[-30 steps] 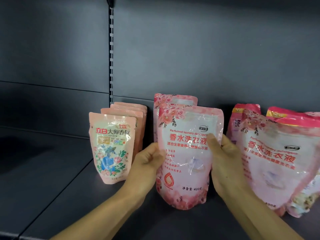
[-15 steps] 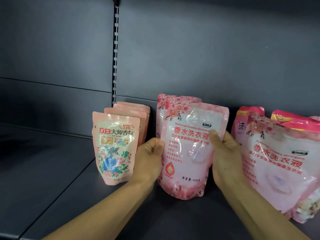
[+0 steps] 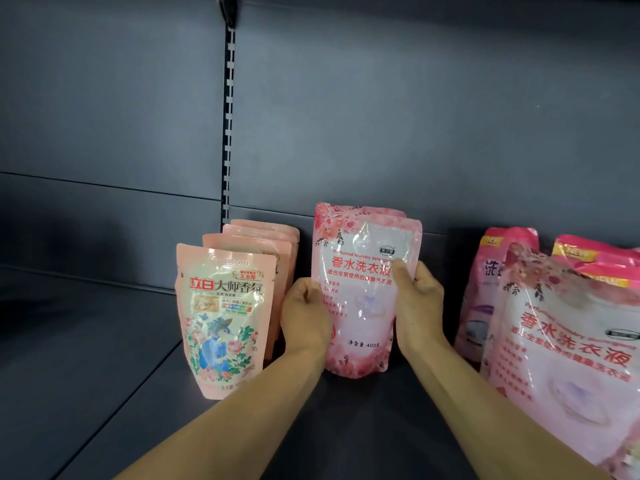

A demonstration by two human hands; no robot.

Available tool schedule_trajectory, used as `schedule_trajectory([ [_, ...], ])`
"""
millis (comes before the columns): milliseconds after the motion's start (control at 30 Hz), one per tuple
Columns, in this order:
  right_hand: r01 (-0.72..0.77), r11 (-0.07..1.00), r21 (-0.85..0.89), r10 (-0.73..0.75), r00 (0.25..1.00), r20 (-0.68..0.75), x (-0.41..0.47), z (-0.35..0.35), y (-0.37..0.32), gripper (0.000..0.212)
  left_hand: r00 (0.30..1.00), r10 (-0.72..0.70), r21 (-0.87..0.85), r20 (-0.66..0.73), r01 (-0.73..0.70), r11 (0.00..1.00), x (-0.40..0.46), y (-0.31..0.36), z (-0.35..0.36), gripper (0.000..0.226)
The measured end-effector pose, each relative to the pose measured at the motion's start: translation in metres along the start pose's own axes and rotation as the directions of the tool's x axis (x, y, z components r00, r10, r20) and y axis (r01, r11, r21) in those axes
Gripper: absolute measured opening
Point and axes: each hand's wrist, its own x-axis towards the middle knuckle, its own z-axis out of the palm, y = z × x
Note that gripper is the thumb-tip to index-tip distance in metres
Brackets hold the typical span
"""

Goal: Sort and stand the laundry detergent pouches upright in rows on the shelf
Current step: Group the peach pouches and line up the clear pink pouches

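A pink floral detergent pouch [image 3: 363,306] stands upright in the middle of the dark shelf [image 3: 104,358], pressed against a second pouch of the same kind behind it. My left hand [image 3: 304,317] grips its left edge, fingers curled. My right hand [image 3: 417,303] holds its right edge, thumb across the front. To the left stands a row of several smaller peach pouches [image 3: 225,317]. At the right, a large pink pouch [image 3: 568,351] leans forward in front of other pink pouches [image 3: 498,271].
The dark back panel [image 3: 381,116] has a slotted upright rail [image 3: 228,133]. Bare shelf surface stretches left of the peach row and in front of the pouches. A gap separates the held pouch from the right-hand group.
The held pouch has moved back and upright against the pouch behind it, both hands staying on its edges. The view has shifted closer and slightly left.
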Motion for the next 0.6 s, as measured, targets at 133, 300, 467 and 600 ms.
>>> schedule_trajectory([
  [133,-0.010,0.997,-0.077,0.014,0.999,0.049,-0.006,-0.009,0.004,0.010,0.990,-0.019,0.009,0.137,0.018,1.000,-0.015,-0.008,-0.010,0.039],
  [300,-0.071,0.993,-0.094,0.076,0.996,0.053,-0.011,-0.014,0.011,0.011,0.963,-0.005,0.428,0.270,-0.115,0.896,-0.023,-0.040,-0.016,0.116],
  [467,-0.075,0.994,-0.077,0.077,0.997,0.013,-0.009,-0.008,0.013,0.010,0.956,0.018,0.557,0.292,-0.185,0.810,-0.020,-0.041,-0.019,0.111],
  [600,-0.082,0.993,-0.080,0.082,0.997,-0.002,-0.010,-0.003,0.016,0.009,0.955,0.075,0.567,0.287,-0.232,0.790,-0.018,-0.039,-0.023,0.110],
])
